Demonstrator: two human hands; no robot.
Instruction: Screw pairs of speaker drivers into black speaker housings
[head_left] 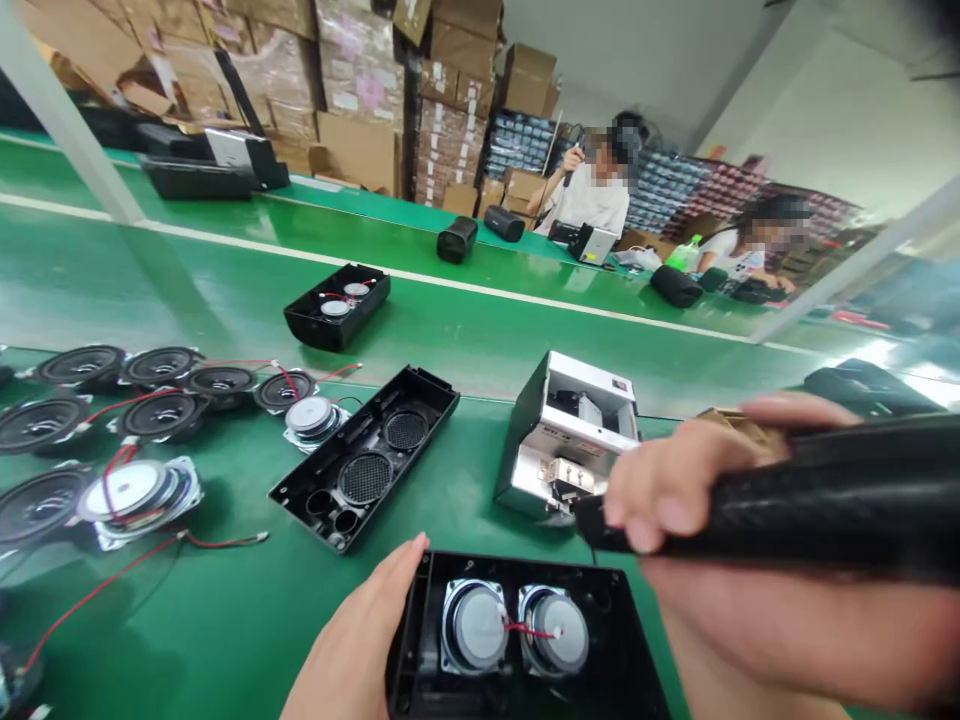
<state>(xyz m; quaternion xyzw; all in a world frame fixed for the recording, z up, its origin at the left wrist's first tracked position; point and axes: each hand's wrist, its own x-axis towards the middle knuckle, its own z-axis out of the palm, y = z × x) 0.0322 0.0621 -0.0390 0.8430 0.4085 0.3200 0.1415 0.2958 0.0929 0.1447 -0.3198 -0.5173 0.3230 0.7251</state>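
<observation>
At the bottom, my left hand (360, 640) is closed on the left side of a black speaker housing (615, 650). Inside that housing sit two round speaker drivers (480, 628) with silver backs, face down and joined by red wires. My right hand (682, 485) wraps round a black electric screwdriver (825, 490) at the right. The tool lies nearly level across the view, its nose pointing left, above the housing's right corner. Just behind the nose stands a silver screw feeder (574, 425), partly covered by my right hand.
Another black housing (300, 492) lies left of the feeder. Several loose speaker drivers (161, 415) with red wires spread over the left. Farther back, a housing with drivers (337, 305) rests on the green surface (225, 270). Two people (600, 195) work across the line; slanted posts (75, 120) stand between.
</observation>
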